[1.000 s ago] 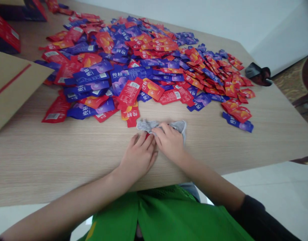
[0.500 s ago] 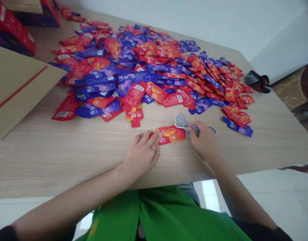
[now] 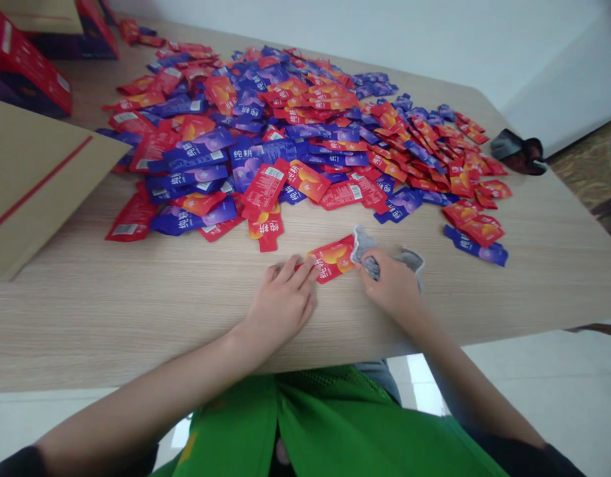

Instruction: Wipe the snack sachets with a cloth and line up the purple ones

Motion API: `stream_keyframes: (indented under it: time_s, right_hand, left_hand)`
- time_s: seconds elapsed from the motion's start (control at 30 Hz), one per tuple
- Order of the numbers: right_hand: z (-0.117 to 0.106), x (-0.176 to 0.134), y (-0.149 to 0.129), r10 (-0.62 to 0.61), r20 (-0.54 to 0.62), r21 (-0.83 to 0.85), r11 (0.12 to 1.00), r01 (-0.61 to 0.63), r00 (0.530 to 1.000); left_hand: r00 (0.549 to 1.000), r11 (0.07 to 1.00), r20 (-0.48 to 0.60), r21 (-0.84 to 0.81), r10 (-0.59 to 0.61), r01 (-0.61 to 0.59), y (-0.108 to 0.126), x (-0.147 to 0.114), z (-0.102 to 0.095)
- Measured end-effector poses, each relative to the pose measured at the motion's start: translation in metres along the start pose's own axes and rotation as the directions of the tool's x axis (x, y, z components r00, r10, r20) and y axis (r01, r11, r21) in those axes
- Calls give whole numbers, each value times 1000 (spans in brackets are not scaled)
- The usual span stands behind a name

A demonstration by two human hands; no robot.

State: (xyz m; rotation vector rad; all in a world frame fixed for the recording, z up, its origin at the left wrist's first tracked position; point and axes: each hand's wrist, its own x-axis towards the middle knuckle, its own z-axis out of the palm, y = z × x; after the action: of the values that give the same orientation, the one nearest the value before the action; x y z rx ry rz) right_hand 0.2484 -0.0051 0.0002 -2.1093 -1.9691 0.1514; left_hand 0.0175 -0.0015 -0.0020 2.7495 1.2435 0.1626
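A red and orange pouch [image 3: 334, 259] lies flat on the table near its front edge. The fingers of my left hand [image 3: 285, 298] are stretched out flat and rest over the pouch's left end, partly hiding it. A crumpled grey cloth [image 3: 364, 245] with a pale edge is bunched in my right hand [image 3: 393, 281], whose fingers are closed around it. One end of the cloth touches the pouch's right end, while another part sticks out past the right side of the hand.
Behind my hands spreads a large heap of red and purple pouches [image 3: 266, 152]. At the left stand a brown cardboard flap [image 3: 47, 179] and red-purple boxes [image 3: 32, 63]. Dark sunglasses [image 3: 519, 152] lie at the right. A white wall [image 3: 385, 33] borders the table's back.
My right hand has moved a little left with the grey cloth, onto the pouch's right end. The pouch has turned slightly, its right end farther from me. My left hand has stayed in place.
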Motion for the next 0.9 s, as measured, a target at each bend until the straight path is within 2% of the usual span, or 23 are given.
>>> stream_keyframes:
  time_s: [0.07,0.13,0.23,0.3,0.37,0.47,0.6,0.73,0.9]
  right_hand:
    - [-6,2,0,39,-69,56,998,-35,997]
    - [-6,5,-10,-20,-122,125,992,35,992]
    - [4,8,-25,-213,-86,139,965,223,973]
    - [12,11,-27,-257,-44,116,959,260,965]
    - [14,14,-19,-182,-21,97,978,183,983]
    - [3,17,5,-70,-2,156,985,70,998]
    - [-23,20,35,-30,-87,364,929,60,996]
    - [-37,23,42,-1,-222,482,869,111,975]
    - [-37,23,38,58,-114,568,823,17,992]
  left_hand:
    - [1000,1000,6,2,2,-2,0,1,-1]
    - [1000,1000,-1,3,6,-6,1,1,-1]
    - [1000,1000,-20,4,6,-6,1,1,2]
    - [1000,1000,-19,0,2,-2,1,0,3]
    - [1000,1000,-7,-10,-2,2,2,0,1]
    - [1000,999,20,-32,-6,6,0,7,-8]
    - [998,990,42,-136,-43,48,-10,29,-19]
    - [988,977,21,-149,-153,154,-16,57,-10]
    - [978,972,55,-114,-200,205,-7,78,-2]
